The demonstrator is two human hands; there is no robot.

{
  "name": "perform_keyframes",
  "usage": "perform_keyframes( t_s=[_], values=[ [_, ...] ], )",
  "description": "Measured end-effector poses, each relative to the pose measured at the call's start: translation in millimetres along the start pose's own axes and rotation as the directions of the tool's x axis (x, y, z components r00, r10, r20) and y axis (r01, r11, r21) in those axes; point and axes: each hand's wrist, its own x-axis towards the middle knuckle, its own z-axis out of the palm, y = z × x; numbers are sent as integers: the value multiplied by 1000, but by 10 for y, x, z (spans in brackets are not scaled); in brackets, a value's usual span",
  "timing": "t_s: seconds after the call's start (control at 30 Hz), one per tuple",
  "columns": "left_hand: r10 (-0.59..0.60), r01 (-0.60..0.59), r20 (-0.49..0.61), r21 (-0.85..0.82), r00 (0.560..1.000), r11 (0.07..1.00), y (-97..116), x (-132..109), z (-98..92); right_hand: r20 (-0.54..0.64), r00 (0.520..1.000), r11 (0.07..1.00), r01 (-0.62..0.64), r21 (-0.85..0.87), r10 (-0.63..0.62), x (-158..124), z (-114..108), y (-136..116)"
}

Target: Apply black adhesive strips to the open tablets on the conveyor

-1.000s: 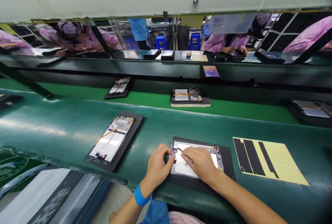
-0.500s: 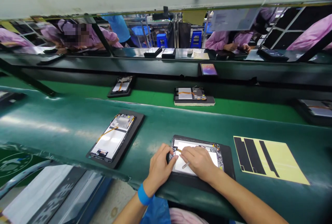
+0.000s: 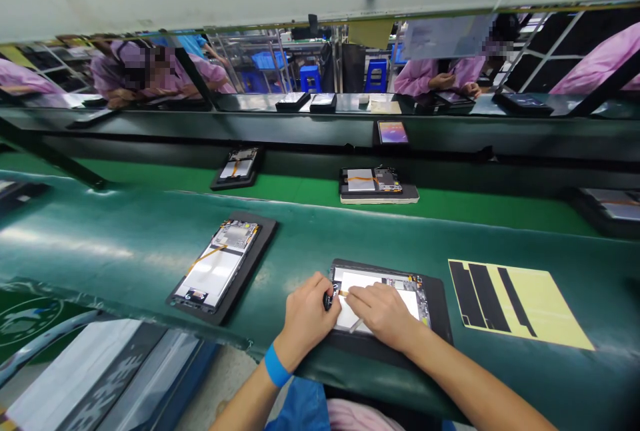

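Observation:
An opened tablet (image 3: 411, 301) with a white battery area lies on a black pad (image 3: 441, 311) at the bench's front edge. My left hand (image 3: 311, 308), a blue band at its wrist, has thumb and fingers closed around a small dark part at the tablet's left end. What exactly it pinches is too small to tell. Over the battery, my right hand (image 3: 383, 314) is closed, its fingertips at an orange flex strip (image 3: 343, 293). A thin metallic tool (image 3: 356, 326) sticks out from under the right hand.
Left on the bench (image 3: 125, 238) lies another opened tablet (image 3: 215, 264); right, a yellow sheet with black strips (image 3: 555, 304). Beyond, a green belt (image 3: 285, 190) carries more opened units (image 3: 373, 181). A dark post (image 3: 55, 154) slants at left. People in pink sit opposite.
The left hand's fingers have shifted slightly at the tablet's left end. Units on the belt have moved a little to the right. The right hand has barely moved.

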Motion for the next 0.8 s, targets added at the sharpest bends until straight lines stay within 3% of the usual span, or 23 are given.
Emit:
perform_keyframes(
  t_s=[0.23,0.53,0.8],
  values=[
    [58,-58,1,-12,998,998,-67,-90,-89,44,999,999,31,15,-32,2,-15,-5],
    [156,-164,-122,-59,980,985,-106,-259,-69,84,996,999,28,16,-30,-21,13,5],
    [208,-211,-111,-15,972,977,-125,-325,-41,59,997,998,38,58,-41,-14,-3,21]
  ],
)
